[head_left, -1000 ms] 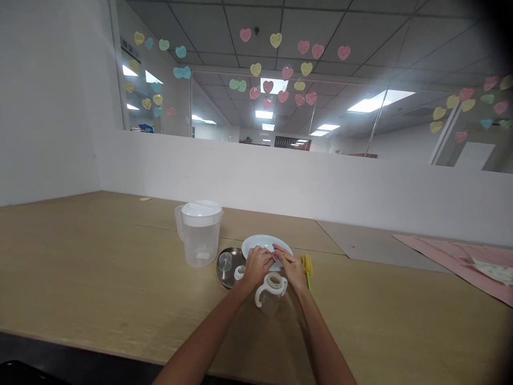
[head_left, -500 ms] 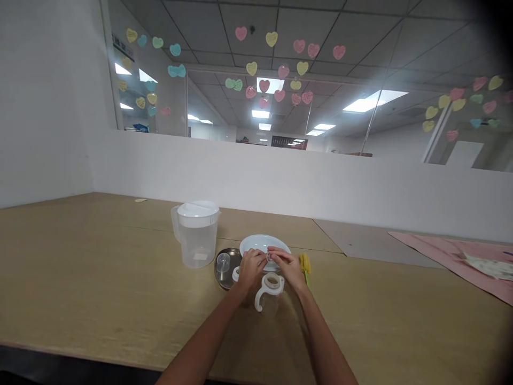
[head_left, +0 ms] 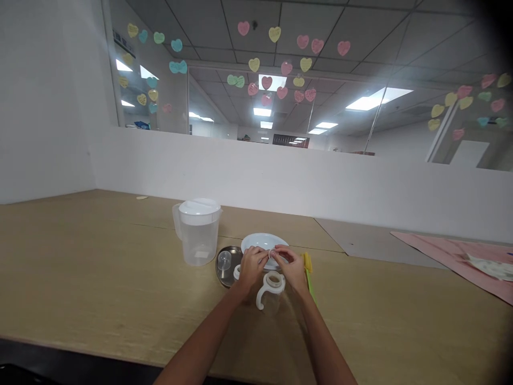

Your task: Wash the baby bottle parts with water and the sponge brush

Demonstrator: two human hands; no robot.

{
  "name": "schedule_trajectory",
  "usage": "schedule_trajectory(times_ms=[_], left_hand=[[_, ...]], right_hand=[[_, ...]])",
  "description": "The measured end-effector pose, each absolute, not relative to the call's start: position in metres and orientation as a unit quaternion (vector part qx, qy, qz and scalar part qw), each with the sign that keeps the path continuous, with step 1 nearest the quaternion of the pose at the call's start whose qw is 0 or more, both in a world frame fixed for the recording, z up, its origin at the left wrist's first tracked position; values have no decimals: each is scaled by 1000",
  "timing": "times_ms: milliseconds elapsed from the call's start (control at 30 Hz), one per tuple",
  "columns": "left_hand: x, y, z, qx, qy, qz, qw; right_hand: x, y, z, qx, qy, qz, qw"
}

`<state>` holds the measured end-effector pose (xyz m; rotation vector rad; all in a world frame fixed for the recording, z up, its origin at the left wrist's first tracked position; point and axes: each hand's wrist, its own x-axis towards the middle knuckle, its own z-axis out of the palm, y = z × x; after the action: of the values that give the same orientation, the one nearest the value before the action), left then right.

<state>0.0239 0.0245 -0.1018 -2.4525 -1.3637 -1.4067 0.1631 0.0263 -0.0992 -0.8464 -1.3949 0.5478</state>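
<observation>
Over the front of a white bowl [head_left: 256,240], both hands meet around a small whitish, ring-like part [head_left: 271,253]. My left hand [head_left: 253,264] pinches it from the left; my right hand [head_left: 292,270] has its fingers closed on the other side. Its exact kind is too small to make out. Below and between my wrists stands an open clear bottle [head_left: 272,305] with a white collar and curved handle. To the left, a round steel tray [head_left: 220,277] holds a clear cup-shaped cap [head_left: 224,261] and a white ring [head_left: 236,272], partly hidden by my left hand.
A lidded translucent pitcher [head_left: 199,243] stands behind the tray on the left. Beside my right wrist lies a brush with a yellow head [head_left: 307,262] and green handle. A pink cloth [head_left: 444,251] lies at the far right, and a white wall [head_left: 260,176] rises behind the table.
My hands stay together, with the small part turned slightly and moved a little to the right. My right wrist shifts, showing more of the brush's green handle. The view has tilted slightly.
</observation>
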Motion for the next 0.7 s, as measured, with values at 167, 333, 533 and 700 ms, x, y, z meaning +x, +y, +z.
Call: schedule_trajectory(times_ms=[167, 333, 533, 700], left_hand=[[24, 23, -102, -780, -448, -437, 2], [24, 21, -103, -776, -448, -444, 0], [24, 22, -106, -774, -451, -444, 4], [25, 22, -106, -773, -460, -437, 9]], right_hand=[[162, 13, -90, -377, -672, 95, 631], [163, 7, -85, -376, -699, 27, 608], [168, 13, -87, -382, -725, 17, 573], [169, 13, -85, -395, -736, 43, 548]])
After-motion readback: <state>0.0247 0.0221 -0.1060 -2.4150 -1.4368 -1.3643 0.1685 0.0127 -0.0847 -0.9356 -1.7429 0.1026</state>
